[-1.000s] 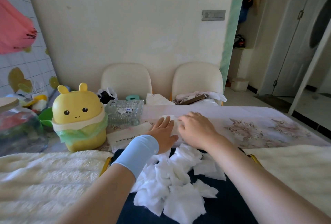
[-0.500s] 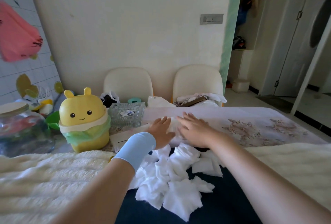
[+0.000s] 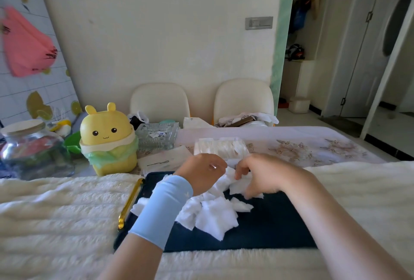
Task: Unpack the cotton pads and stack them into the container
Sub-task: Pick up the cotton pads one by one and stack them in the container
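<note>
Cream plaster wall point(image 3: 179, 44) backs a table point(image 3: 313, 145) laid with a pale flower-printed cloth, and over the table's near edge we see a fluffy cream blanket point(image 3: 56, 208). On the blanket lies a dark navy tray point(image 3: 268, 223) with a gold handle point(image 3: 131, 203) along its left edge. A loose heap of white cotton pads point(image 3: 215, 214) covers the tray's middle and runs up to its far edge. Just beyond that far edge, on the cloth, stands a clear rectangular container point(image 3: 218, 148) with pads already packed inside it in a row. The left hand point(image 3: 201, 173), with a light-blue wristband point(image 3: 161, 210) on its wrist, hangs over the far left of the heap with its fingers curled under. We cannot tell whether it holds a pad. The right hand point(image 3: 257, 174) is at the far end of the heap, close beside the left, its fingers bent down and pinching a few pads. Left of the container lies a flat white paper wrapper point(image 3: 163, 160). Near the table's left edge we see a yellow rabbit-eared bin point(image 3: 107, 138) lined with a green bag. A cut-glass dish point(image 3: 156, 135) stands just to the bin's right, and a glass jar point(image 3: 31, 149) with a pale lid stands to its left.
</note>
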Demonstrator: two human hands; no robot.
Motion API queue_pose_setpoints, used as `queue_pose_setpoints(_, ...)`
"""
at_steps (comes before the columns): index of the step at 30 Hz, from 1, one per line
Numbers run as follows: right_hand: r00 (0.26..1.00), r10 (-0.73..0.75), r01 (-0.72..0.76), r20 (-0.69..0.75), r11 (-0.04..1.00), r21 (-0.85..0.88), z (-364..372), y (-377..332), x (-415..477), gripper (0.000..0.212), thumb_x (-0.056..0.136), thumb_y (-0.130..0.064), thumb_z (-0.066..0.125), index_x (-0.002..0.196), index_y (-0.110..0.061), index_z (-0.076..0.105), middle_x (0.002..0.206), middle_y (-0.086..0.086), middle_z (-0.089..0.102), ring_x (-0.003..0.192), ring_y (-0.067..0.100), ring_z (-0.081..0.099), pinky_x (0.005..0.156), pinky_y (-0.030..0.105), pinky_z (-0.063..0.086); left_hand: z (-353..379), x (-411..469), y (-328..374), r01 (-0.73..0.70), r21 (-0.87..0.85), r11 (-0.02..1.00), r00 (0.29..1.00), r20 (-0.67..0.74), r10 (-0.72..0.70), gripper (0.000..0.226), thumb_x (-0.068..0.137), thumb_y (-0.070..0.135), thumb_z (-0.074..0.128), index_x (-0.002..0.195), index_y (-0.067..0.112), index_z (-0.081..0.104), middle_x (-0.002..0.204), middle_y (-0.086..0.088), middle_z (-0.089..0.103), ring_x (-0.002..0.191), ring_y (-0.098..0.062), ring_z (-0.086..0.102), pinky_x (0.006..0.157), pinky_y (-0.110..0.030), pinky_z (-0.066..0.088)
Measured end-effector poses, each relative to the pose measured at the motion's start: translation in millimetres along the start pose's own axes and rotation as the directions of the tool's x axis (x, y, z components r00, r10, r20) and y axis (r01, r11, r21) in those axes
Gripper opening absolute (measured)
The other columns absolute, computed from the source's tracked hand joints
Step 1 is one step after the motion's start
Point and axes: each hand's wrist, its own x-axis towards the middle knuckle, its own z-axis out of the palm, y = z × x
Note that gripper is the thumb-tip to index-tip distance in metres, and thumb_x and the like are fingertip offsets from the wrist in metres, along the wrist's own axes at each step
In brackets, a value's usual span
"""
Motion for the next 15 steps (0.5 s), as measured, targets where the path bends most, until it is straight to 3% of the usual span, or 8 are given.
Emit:
queue_pose_setpoints(2,1.000,0.005,-0.005,-0.019,1.000,0.008,9,1,2,0.044,0.077,-0.035,0.080,0.118,-0.039,0.067,0.121,-0.015,0.057,0.102,0.013,0.059,0.084,0.030,0.053,8,-5,-3,0.028,-0.020,0.999,1.000,0.005,-0.028,0.020,0.097,0.034,0.054,0.109,0.039,0.068,0.115,0.014,0.064,0.105,-0.008,0.061,0.085,-0.022,0.050)
queue_pose_setpoints(5,0.995,-0.022,0.029,-0.097,0.996,0.079,16,6,6,0.019,0.090,-0.029,0.067,0.105,-0.039,0.075,0.113,-0.019,0.067,0.094,0.009,0.063,0.082,0.028,0.053,13,-12,-9,0.033,-0.060,0.998,0.999,-0.021,-0.034,0.018,0.096,0.036,0.055,0.108,0.042,0.068,0.114,0.016,0.064,0.104,-0.004,0.060,0.080,-0.018,0.049)
queue_pose_setpoints(8,0.990,-0.013,0.031,-0.138,0.991,0.129,15,11,4,0.019,0.088,-0.034,0.070,0.105,-0.039,0.075,0.098,-0.025,0.064,0.093,0.008,0.062,0.080,0.028,0.052,16,-18,-11,-0.009,-0.104,0.995,0.996,-0.092,-0.001,0.018,0.097,0.030,0.056,0.102,0.042,0.068,0.114,0.017,0.065,0.104,0.000,0.059,0.079,-0.013,0.045)
queue_pose_setpoints(11,0.996,0.003,0.002,-0.086,0.998,0.057,21,12,5,0.040,0.075,-0.038,0.081,0.113,-0.041,0.070,0.110,-0.022,0.063,0.101,0.009,0.060,0.077,0.025,0.048,21,-20,-14,-0.035,-0.132,0.991,0.989,-0.144,0.015,0.020,0.096,0.028,0.056,0.103,0.040,0.072,0.112,0.020,0.067,0.105,0.003,0.059,0.084,-0.013,0.045)
queue_pose_setpoints(15,0.986,0.005,0.016,-0.166,0.992,0.125,30,13,14,0.023,0.087,-0.026,0.074,0.108,-0.036,0.075,0.113,-0.018,0.070,0.095,0.008,0.063,0.075,0.021,0.045,24,-22,-21,-0.029,-0.091,0.995,0.988,-0.157,0.014,0.020,0.096,0.029,0.057,0.102,0.041,0.071,0.112,0.018,0.068,0.108,0.001,0.059,0.094,-0.019,0.045)
